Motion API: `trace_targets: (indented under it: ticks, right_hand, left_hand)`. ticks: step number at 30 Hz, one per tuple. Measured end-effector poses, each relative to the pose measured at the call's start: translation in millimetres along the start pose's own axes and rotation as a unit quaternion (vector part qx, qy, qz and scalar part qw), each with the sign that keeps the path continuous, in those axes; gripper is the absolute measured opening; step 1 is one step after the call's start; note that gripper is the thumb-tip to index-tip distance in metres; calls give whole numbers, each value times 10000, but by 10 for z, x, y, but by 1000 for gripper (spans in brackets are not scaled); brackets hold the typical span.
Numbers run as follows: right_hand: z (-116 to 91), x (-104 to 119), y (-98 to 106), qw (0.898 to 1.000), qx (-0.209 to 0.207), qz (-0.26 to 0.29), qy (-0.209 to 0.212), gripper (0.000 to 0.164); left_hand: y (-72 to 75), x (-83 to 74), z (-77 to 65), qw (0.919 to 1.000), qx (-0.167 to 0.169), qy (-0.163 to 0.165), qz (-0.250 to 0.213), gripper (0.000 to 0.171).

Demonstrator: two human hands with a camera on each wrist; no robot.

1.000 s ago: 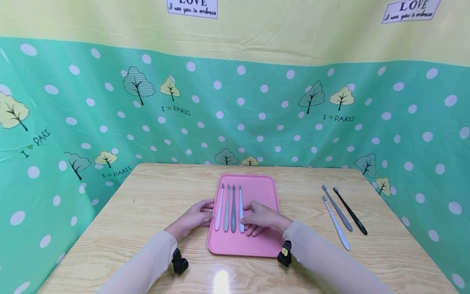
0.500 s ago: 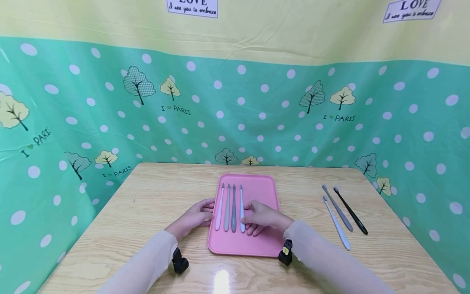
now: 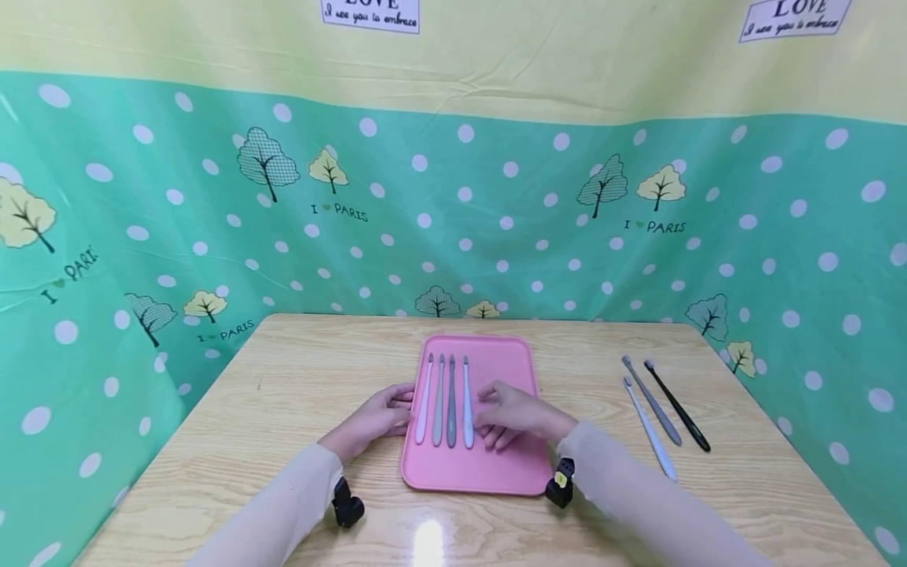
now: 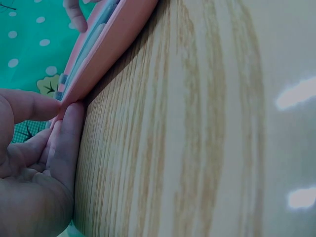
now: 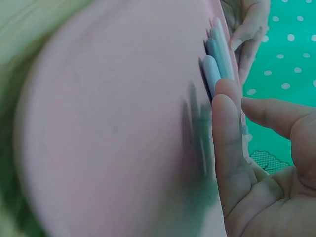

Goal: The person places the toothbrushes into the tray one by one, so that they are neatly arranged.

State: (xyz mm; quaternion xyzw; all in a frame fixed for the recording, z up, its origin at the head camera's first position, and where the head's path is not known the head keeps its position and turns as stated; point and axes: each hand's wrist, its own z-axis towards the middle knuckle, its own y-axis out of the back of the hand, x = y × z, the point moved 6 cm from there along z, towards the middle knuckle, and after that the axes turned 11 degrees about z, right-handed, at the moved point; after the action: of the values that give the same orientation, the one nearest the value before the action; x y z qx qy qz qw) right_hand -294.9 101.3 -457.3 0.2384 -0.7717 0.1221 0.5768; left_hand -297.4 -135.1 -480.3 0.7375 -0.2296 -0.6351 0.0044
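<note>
Toothbrushes (image 3: 438, 394), four in number, lie in the pink tray (image 3: 468, 476), heads toward the far edge and handles toward the near edge, between the two hands. Positions are listed from left to right.

The left hand (image 3: 374, 421) grips the left rim of the tray between thumb and fingers. The four toothbrushes lie inside that rim, just right of the grip.

The pale toothbrush (image 3: 423, 409) lies nearest the left hand. Next come the grey-green toothbrush (image 3: 438, 417) and the dark grey toothbrush (image 3: 451, 405). A wider gap separates the dark grey unit from the light blue toothbrush (image 3: 468, 409).

The right hand (image 3: 516, 415) is positioned over the tray, just right of the light blue handle. Its grip is released: thumb and fingertips are parted and enclose nothing. Contact between fingertips and handle cannot be confirmed.

Well to the right of the tray, three more units lie slantwise on the wooden table (image 3: 319, 354): a white toothbrush (image 3: 653, 435), a grey toothbrush (image 3: 659, 411) and, outermost, a black toothbrush (image 3: 678, 406)
</note>
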Motion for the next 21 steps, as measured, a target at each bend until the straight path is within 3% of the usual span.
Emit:
trace_targets:
  ticks: [21]
  right_hand:
    - [-339,25,329,9989,100,-404,222,59]
  left_hand:
    - [-13,5,12,10000,-33,-44,-42,64]
